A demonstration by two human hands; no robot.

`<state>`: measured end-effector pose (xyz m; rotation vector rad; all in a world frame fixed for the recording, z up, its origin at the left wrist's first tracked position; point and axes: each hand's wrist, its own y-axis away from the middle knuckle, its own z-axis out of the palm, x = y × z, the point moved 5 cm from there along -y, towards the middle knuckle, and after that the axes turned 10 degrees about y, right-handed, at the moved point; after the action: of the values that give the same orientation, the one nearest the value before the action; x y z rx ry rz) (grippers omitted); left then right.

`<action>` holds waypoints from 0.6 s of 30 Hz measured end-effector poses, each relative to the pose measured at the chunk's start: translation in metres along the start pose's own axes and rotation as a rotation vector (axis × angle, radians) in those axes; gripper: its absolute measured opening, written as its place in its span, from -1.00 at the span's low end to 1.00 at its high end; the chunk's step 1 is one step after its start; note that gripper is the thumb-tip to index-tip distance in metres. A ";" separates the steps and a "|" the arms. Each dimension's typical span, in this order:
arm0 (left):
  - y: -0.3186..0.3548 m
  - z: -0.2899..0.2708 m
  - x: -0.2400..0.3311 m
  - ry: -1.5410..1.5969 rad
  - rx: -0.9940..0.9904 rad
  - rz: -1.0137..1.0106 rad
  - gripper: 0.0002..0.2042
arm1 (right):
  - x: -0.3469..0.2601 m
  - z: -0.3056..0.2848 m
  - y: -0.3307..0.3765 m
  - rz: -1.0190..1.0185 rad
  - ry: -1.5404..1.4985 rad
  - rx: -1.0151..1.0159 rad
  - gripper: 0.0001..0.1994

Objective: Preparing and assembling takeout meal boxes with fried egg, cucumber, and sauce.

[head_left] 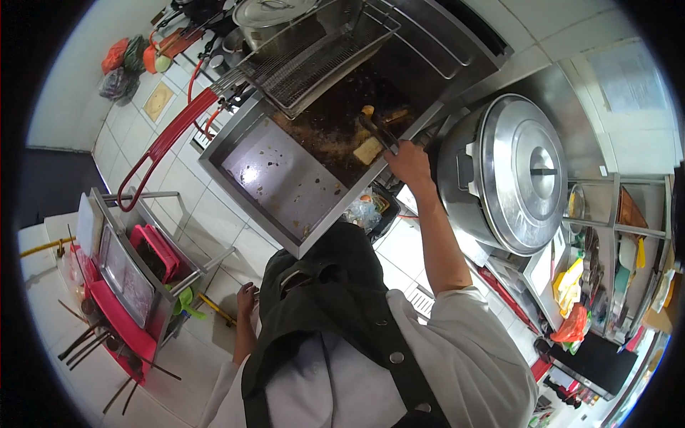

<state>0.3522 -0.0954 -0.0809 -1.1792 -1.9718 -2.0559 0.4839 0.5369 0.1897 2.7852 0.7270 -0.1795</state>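
Observation:
Dark tongs (379,133) are gripped in my right hand (410,163), which reaches over the near right edge of a metal fryer (446,114). Their tips point into the dark oil (321,135). Next to them in the oil are a pale yellow rectangular piece of food (368,151) and a small golden piece (367,110). Whether the tips touch either piece I cannot tell. My left hand (246,299) hangs low at my side, away from the fryer, with its fingers loosely bent and a little apart; nothing shows in it.
A wire fry basket (321,68) with a long red handle (171,139) rests across the fryer. Crumbs dot its metal drain tray (278,175). On the right stands a large lidded pot (524,171). A trolley (160,207) with red bins is at left; a lidded pan (273,11) is behind.

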 end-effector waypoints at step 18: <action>-0.034 0.020 0.010 -0.156 -0.108 0.063 -0.65 | -0.047 -0.125 0.060 -0.105 -0.394 0.452 -0.53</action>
<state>0.3367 -0.0673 -0.1056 -1.4448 -1.8790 -2.1235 0.4796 0.4993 0.3307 2.9685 0.8067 -0.9924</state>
